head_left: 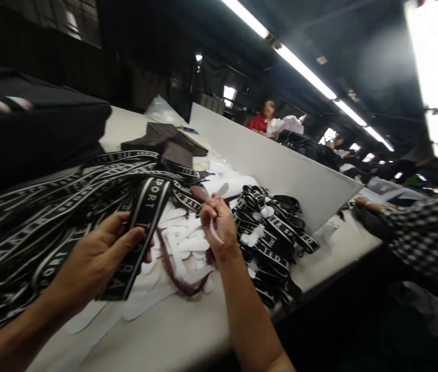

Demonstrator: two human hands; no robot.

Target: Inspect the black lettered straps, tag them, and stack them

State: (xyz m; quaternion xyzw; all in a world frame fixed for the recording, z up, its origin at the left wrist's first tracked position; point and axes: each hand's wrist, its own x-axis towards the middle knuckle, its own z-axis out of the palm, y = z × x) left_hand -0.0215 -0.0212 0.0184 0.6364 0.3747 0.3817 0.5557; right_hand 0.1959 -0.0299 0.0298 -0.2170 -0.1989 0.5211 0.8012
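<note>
My left hand (104, 253) grips a black strap (147, 212) with pale edge stripes and white lettering. To the right, my right hand (219, 219) is closed with fingertips pinched on a thin white strip (215, 232). Many similar lettered straps (82, 196) lie heaped at the left, beside and behind my left hand. White cut pieces (187, 248) and a maroon strip (170, 263) are scattered on the table between my hands. Right of my right wrist sits a pile of bundled black straps (271, 232) with white bits among them.
A large black bag (36, 124) stands at the far left. Dark folded fabric (164, 139) lies behind the straps. A white divider board (273, 160) slants across the table (187, 330). Beyond it is a person in red (258, 122); a checkered sleeve (432, 232) reaches in at right.
</note>
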